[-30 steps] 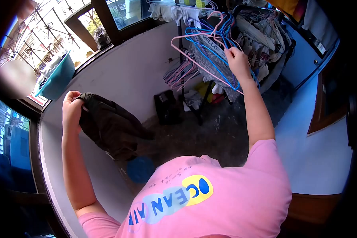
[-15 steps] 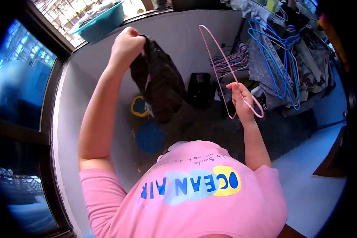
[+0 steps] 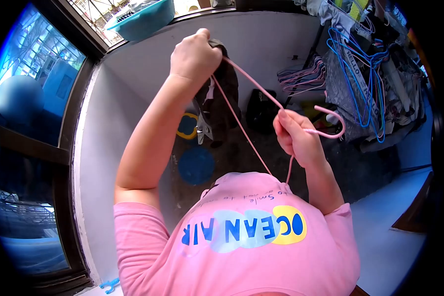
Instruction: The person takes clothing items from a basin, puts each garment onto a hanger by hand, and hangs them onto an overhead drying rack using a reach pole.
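Observation:
My left hand [image 3: 195, 56] is raised and closed on a dark garment [image 3: 222, 98], which hangs down from it. In my right hand [image 3: 301, 135] is a pink clothes hanger [image 3: 254, 81], gripped near the base of its hook. The hook points to the right, and one end of the hanger reaches up to the garment beside my left fist. Whether that end is inside the cloth, I cannot tell. The hanger's lower end dips in front of my pink T-shirt [image 3: 232, 256].
At the right hang several clothes and blue hangers [image 3: 352, 74]. Pink hangers [image 3: 303, 76] are bunched beside them. A teal basin [image 3: 145, 22] with things in it stands on the window ledge. Below are a blue round object [image 3: 196, 165] and a yellow-rimmed one [image 3: 186, 126].
My hands have come closer together. The hanger has turned, its upper end now at the garment and its hook swung out to the right. The garment has shifted right.

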`<state>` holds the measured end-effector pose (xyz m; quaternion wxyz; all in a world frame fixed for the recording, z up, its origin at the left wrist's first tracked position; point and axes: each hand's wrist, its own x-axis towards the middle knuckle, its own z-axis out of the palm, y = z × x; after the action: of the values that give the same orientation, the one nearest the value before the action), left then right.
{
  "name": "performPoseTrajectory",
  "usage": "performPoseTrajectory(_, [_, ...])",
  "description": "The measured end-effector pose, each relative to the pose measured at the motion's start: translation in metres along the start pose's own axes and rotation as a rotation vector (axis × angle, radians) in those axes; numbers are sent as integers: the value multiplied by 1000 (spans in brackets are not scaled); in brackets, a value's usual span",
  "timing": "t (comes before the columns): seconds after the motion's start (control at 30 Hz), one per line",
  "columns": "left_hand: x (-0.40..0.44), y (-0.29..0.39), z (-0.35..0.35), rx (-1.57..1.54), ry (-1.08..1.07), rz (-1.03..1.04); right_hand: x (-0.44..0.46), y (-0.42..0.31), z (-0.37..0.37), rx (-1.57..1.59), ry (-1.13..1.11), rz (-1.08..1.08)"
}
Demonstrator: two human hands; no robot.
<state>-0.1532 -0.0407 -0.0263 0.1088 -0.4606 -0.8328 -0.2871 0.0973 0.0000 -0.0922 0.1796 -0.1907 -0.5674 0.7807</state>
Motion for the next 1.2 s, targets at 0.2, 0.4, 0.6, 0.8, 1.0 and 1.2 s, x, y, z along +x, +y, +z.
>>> performPoseTrajectory(0.2, [-25, 23, -11, 101, 121, 382, 21, -32, 9, -80, 2, -160])
performPoseTrajectory(0.4, [-23, 39, -55, 450, 595, 927, 40, -67, -24, -511, 124, -581])
performPoseTrajectory(0.6, [-11, 21, -47, 203, 494, 748, 73, -51, -49, -1071, 998, -1612])
performPoseTrajectory(0.8, [-17, 21, -64, -15, 424, 552, 61, 113, -23, -873, 603, -674])
performPoseTrajectory(1.0, [-24, 2, -84, 15, 378, 655, 112, 156, -79, 192, 324, 63])
performPoseTrajectory(1.2, [-45, -49, -107, 124, 275, 624, 112, 54, -124, -157, 392, -381])
